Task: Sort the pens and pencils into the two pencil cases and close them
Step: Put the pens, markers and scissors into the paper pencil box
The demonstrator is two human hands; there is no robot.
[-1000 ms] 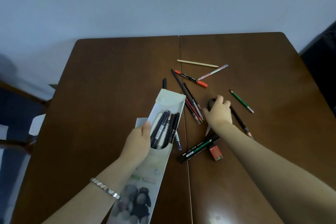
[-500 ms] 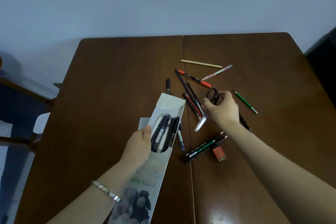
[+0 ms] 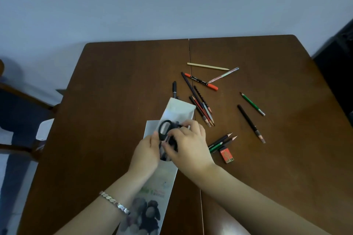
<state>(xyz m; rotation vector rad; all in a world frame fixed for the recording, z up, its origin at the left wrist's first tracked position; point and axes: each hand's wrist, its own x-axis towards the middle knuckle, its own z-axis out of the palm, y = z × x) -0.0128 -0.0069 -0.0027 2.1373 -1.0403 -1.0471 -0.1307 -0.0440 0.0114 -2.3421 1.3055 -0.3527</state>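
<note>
The right hand (image 3: 188,147) has lifted the black-handled scissors (image 3: 168,135) off the table, from among the loose pencils, and carried them left to the open mouth of the pale pencil case (image 3: 172,170). It now grips them there, handles up, right beside the left hand (image 3: 147,152). The black pencil (image 3: 251,123) that hand was covering now lies in plain view.

The small orange eraser (image 3: 227,155), lying just right of the right hand (image 3: 188,147), reads "2B" at its near end. Green lettering on the pencil case (image 3: 158,183) below the hands is too blurred to read.
</note>
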